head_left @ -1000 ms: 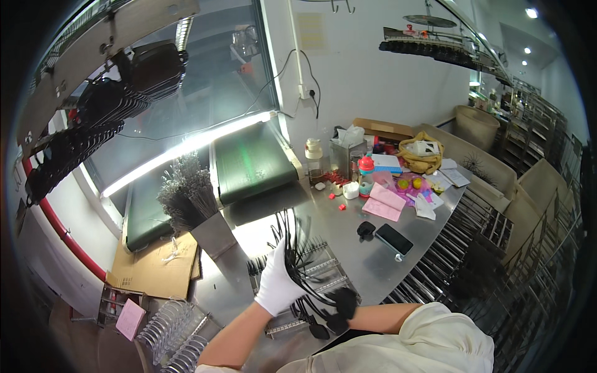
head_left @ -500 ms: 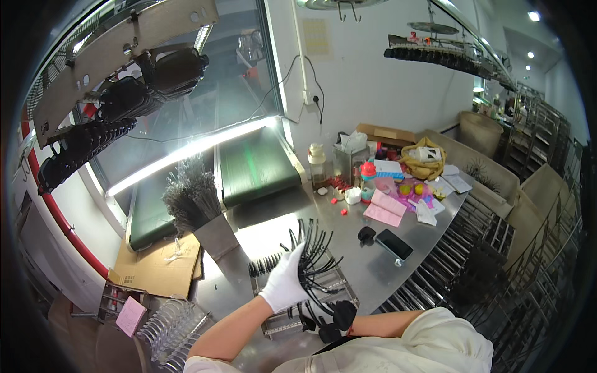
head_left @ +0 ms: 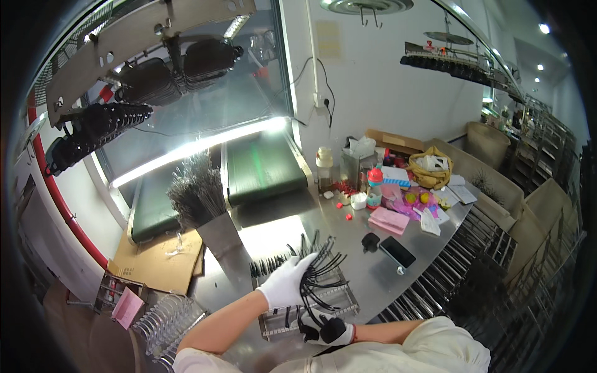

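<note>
White glove (head_left: 287,286), black hooks (head_left: 323,273), green belt (head_left: 261,166).
</note>
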Motion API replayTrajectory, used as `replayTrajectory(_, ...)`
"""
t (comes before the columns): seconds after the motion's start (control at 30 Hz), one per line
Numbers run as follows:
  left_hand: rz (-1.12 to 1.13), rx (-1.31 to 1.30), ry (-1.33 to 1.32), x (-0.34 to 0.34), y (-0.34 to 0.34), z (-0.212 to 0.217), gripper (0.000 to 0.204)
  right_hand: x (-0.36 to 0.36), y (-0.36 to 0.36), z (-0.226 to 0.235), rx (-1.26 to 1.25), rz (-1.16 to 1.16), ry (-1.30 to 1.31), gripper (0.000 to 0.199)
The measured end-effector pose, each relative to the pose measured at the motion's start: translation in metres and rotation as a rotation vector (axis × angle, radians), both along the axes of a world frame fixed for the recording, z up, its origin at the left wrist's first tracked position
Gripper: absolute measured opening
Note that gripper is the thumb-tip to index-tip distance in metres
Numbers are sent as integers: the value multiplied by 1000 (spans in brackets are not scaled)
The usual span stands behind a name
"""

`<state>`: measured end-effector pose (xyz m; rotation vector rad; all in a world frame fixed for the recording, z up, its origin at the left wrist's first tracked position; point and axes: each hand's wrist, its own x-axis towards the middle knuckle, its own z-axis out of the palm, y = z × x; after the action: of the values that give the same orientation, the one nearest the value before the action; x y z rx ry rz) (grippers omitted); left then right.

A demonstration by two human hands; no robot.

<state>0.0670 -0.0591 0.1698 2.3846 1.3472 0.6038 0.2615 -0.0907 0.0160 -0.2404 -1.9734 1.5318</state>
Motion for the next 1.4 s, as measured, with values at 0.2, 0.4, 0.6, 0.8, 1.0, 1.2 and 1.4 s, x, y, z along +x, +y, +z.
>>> replayTrajectory(0.2,-283,852,340,-12,-10,55,67,33,33,-35,-1311,668,144,53)
replayTrajectory(0.4,-405,754,456,23,-21,25,64,14,19,20,-273,247,-325,45)
replayTrajectory(0.6,421,157,-357,-16,-19,28,63,13,-4,-16,-482,-15,-108,63)
replayTrajectory(0.8,522,148,-1428,68,5,135,52,20,-1,-31,-1434,251,144,42)
replayTrajectory(1.0,-171,-36,-970,175,111,79,72,1,12,-48,-923,221,65,24)
replayTrajectory(1.2,-143,-625,-531,105,-2,18,57,47,36,-44,-1195,-222,316,39)
replayTrajectory(1.4,-203,-2023,-1426,-46,-71,-233,95,35,6,41,507,-405,141,22)
